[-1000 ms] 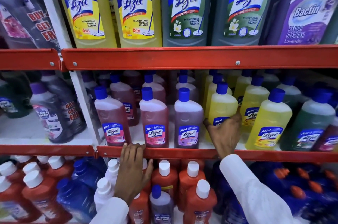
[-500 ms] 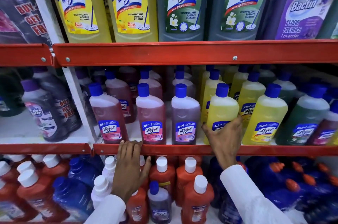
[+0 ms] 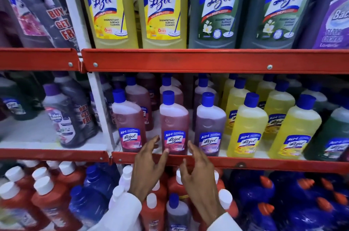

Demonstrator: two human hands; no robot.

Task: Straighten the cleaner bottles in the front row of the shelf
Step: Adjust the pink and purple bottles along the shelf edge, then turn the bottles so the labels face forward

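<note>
Head view: I see the middle shelf [image 3: 207, 161], red metal lip along its front edge, holding translucent plastic bottles with blue screw caps, labels reading "All in 1 Lizol". Front row, left to right: two pink, one purple, two yellow. The centre pink bottle [image 3: 174, 123] stands upright at the front edge. Left hand [image 3: 149, 162] and right hand [image 3: 198, 169] are raised to either side of its base, fingers spread and slightly curled, gripping nothing; a left fingertip may brush the label, I cannot tell. White sleeves [image 3: 122, 212] cover both wrists.
</note>
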